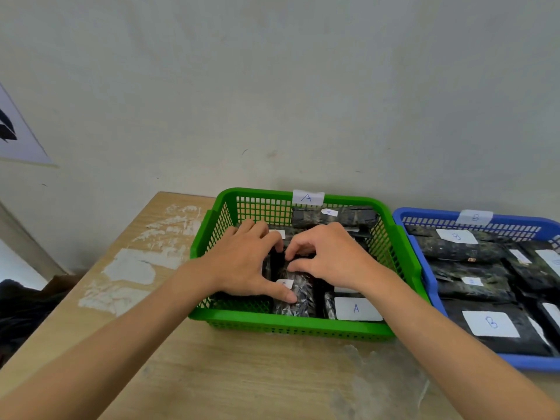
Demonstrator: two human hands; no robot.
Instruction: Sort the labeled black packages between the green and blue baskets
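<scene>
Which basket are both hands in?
The green basket, tagged A: left hand and right hand hold a black package inside it, not the blue basket.

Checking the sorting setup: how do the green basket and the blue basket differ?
The green basket is tagged A, the blue basket B. The left hand and right hand grip a black package inside the green basket; no hand is in the blue basket. The green basket sits fully in frame; the frame's right edge cuts off the blue basket. Both are slotted plastic baskets holding labeled black packages.
</scene>
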